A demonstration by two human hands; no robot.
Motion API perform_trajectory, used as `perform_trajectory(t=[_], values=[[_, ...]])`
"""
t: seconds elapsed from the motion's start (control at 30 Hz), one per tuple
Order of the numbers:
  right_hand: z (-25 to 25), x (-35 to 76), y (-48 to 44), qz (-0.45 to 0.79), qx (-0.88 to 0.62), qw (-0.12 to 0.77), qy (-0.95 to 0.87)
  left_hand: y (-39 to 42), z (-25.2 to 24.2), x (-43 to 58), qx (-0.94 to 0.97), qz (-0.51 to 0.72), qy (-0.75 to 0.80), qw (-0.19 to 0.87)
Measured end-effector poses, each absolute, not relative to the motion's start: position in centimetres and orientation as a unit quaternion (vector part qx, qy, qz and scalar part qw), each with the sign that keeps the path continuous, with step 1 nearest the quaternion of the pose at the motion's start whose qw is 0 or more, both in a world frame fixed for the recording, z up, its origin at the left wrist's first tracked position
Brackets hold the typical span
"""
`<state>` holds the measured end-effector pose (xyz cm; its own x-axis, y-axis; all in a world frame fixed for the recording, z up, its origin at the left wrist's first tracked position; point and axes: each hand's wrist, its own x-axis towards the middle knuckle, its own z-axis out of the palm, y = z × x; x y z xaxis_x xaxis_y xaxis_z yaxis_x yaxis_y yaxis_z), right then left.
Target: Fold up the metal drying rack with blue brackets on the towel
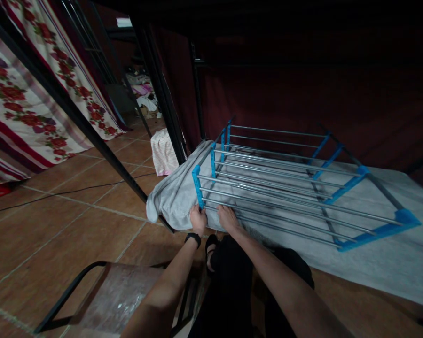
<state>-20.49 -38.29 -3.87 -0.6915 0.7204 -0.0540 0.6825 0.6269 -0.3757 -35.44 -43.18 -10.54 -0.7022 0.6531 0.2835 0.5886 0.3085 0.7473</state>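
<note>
A rack of silvery metal tubes (268, 186) with blue plastic end brackets lies on its side on a grey blanket (384, 263). At its near left corner, my left hand (198, 219), a dark band on the wrist, is closed on the lower end of a blue bracket (198, 188). Just to the right, my right hand (227, 218) has its fingers curled over the lowest front tube. Both sets of fingertips are partly hidden behind the tubes and the hands themselves.
Dark metal posts (164, 94) frame the bed. Left of my legs is a chair (120, 291) with a plastic-covered seat. A black cable (91, 188) crosses the tiled floor (56, 234). Floral curtains (28, 103) hang at left; a striped cloth (164, 152) hangs beside a post.
</note>
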Motion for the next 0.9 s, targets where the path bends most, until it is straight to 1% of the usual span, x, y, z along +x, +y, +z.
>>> perform_trajectory(t=[0.9], values=[[-3.81,-20.33,-37.95,0.232,-0.388,0.056,-0.890,-43.39,-10.25,-35.22,0.387,0.443,0.809,0.021]])
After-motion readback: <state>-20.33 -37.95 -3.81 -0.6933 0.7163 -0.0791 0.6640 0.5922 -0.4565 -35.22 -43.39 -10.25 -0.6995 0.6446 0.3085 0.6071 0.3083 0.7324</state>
